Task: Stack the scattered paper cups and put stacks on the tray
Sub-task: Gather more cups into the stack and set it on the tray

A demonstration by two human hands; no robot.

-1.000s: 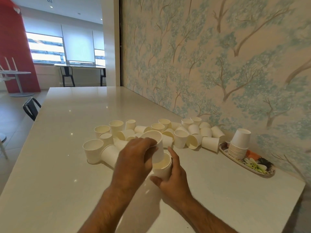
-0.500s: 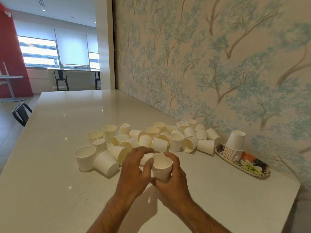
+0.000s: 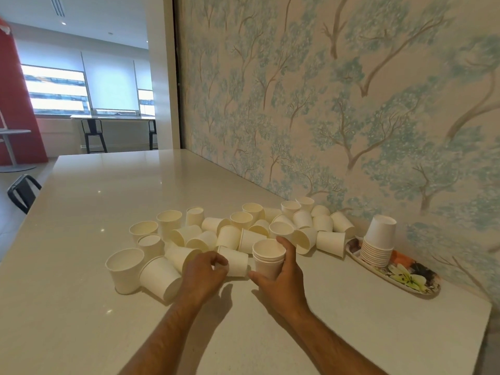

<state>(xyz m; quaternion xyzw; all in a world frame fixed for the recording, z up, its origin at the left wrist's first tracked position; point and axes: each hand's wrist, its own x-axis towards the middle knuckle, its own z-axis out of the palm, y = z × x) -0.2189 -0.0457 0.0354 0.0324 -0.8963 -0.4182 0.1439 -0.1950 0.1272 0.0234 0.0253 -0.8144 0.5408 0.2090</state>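
My right hand (image 3: 281, 277) grips a short upright stack of white paper cups (image 3: 267, 257) standing on the table. Just left of it, my left hand (image 3: 204, 274) has its fingers curled on the near end of a paper cup lying on its side (image 3: 236, 262). Behind both hands, several loose white cups (image 3: 243, 228) lie scattered, some upright, some tipped over. At the right, by the wall, an oval floral tray (image 3: 405, 280) carries a tall upside-down cup stack (image 3: 378, 244).
The long white table (image 3: 108, 185) runs along a wallpapered wall (image 3: 351, 104) on the right. Two larger-looking cups (image 3: 125, 269) stand at the pile's near left. The table's right end (image 3: 484, 309) drops off past the tray. A chair back (image 3: 23, 192) shows at far left.
A cup has been pushed down into the stack. My left hand let go of the stack and moved left onto the lying cup. My right hand keeps its hold on the stack.
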